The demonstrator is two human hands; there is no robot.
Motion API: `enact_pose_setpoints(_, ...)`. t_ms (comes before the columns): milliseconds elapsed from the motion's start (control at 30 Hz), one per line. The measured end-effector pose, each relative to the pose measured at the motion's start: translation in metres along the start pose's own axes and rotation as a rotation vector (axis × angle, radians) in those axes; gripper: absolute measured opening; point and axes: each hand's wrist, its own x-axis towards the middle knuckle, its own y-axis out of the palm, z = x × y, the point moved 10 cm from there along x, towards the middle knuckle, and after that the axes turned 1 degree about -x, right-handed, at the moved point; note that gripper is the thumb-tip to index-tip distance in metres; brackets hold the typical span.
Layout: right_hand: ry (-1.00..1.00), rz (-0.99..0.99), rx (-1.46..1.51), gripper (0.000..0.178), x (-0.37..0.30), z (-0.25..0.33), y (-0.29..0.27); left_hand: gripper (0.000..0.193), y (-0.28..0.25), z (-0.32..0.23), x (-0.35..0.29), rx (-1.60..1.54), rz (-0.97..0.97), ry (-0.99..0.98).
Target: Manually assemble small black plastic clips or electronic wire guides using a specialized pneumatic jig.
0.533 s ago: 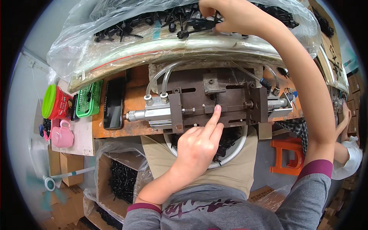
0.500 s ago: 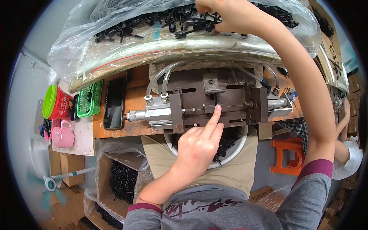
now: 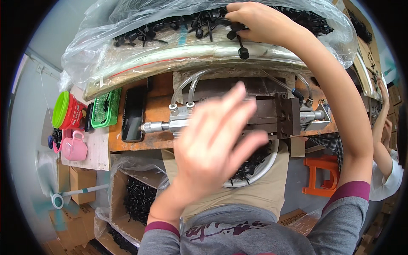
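My left hand [image 3: 208,148], smeared by motion, is raised over a dark metal fixture [image 3: 265,112] with its fingers spread and nothing visible in them. It hides the fixture's middle and part of the silver air cylinder [image 3: 178,124] on the left. My right hand [image 3: 263,25] reaches to the heap of black plastic parts at the far side. Its fingers are closed around a black stemmed plastic part [image 3: 243,52], whose round end hangs below them. More black pieces [image 3: 208,27] lie beside that hand on clear plastic sheeting [image 3: 170,61].
A white-rimmed basin [image 3: 274,163] of black parts sits on my lap. Left are a phone [image 3: 134,114], green basket [image 3: 98,121], red tub [image 3: 72,112] and pink cup [image 3: 75,148]. A lined carton [image 3: 119,187] holds black parts. An orange stool [image 3: 312,176] and another person's arm [image 3: 380,127] are right.
My left hand has lifted off the fixture's middle, going from a pointing finger to spread fingers. My right hand has drawn a black stemmed part slightly out of the heap.
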Motion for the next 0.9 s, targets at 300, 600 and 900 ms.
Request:
enact_pose_setpoints(300, 0.041, -0.026, 0.035, 0.041, -0.010, 0.004, 0.003, 0.030, 0.032, 0.047, 0.068, 0.217, -0.088, 0.013)
enact_pose_setpoints(600, 0.063, -0.272, 0.252, 0.017, -0.023, 0.000, -0.037, 0.036, 0.003, 0.010, -0.004, -0.249, -0.001, -0.254)
enact_pose_setpoints(900, 0.675, -0.675, 1.174, 0.015, -0.116, -0.038, -0.050, 0.028, 0.036, 0.002, -0.058, -0.139, 0.137, -0.206)
